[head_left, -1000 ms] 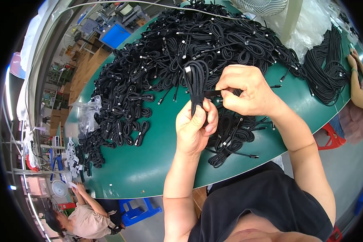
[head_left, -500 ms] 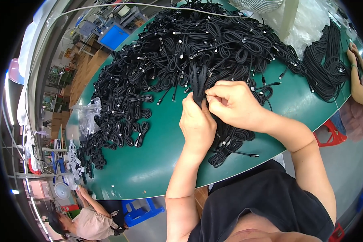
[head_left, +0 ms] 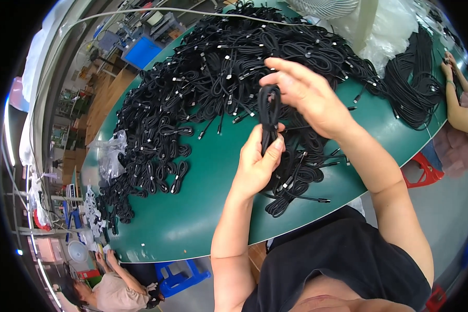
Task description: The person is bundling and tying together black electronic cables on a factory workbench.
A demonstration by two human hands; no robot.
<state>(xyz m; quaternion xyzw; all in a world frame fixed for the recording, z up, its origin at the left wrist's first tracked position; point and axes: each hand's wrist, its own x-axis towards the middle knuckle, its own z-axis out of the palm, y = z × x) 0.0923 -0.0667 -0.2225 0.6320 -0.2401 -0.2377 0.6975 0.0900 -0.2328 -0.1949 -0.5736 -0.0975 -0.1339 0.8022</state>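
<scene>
My left hand is closed round the lower part of a coiled black cable, which stands upright above the thumb with its loops at the top. Beside the upper end of that coil, my right hand is raised with its fingers stretched and apart, holding nothing that I can see. Whether a fingertip touches the loops, I cannot tell. Below and right of my left hand lie more coiled black cables with metal plugs. Behind both hands spreads a large heap of black cables.
The green table curves round in front of me. Long black cables lie at the right near clear plastic and a fan. Another person's arm is at the far right; a second person sits lower left. Stools stand below.
My right hand has come off the cable, moved up and opened its fingers. The coil in my left hand now stands more upright and in fuller view.
</scene>
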